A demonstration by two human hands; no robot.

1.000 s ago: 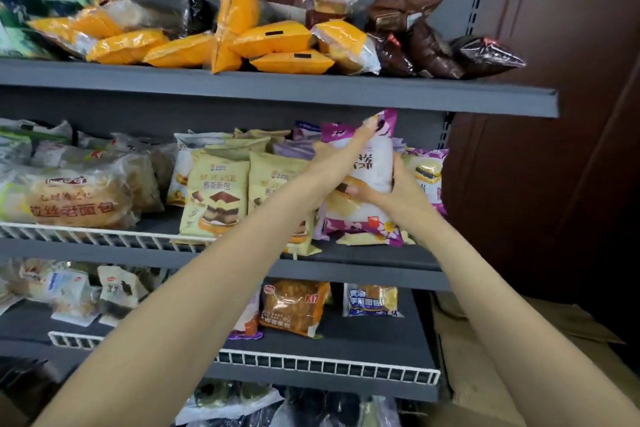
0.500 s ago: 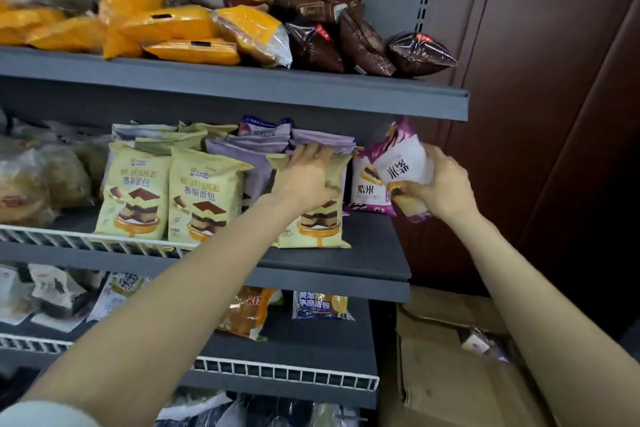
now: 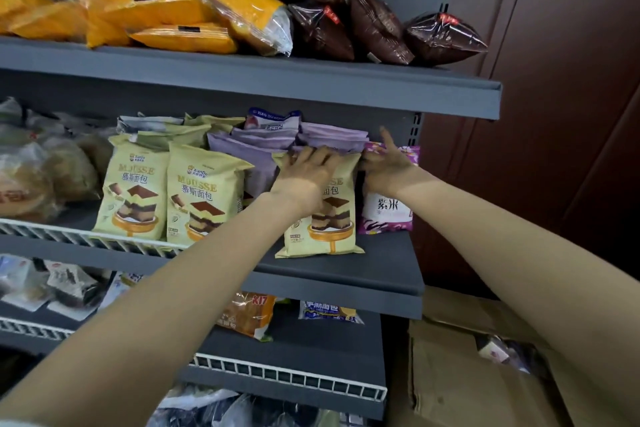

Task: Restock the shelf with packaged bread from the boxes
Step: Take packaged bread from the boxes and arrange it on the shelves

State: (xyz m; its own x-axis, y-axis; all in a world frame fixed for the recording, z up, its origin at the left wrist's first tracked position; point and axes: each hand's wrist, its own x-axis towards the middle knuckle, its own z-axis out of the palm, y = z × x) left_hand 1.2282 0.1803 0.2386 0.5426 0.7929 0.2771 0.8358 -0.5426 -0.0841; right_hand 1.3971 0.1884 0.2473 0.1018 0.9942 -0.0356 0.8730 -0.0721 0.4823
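While your left hand (image 3: 304, 173) presses flat-fingered on the upright mousse bread pack (image 3: 320, 218), your right hand (image 3: 384, 166), fingers spread, seats the purple rice bread pack (image 3: 388, 210) at the middle shelf (image 3: 346, 274) end; risk: an over-hard push topples either.

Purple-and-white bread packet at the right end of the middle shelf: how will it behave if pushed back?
The purple-and-white packet looks like a soft, air-filled film pouch, so it would probably crumple rather than slide stiffly. It stands upright on a narrow base, with the right hand at its top, so it likely tips easily. The glossy film is probably slippery.
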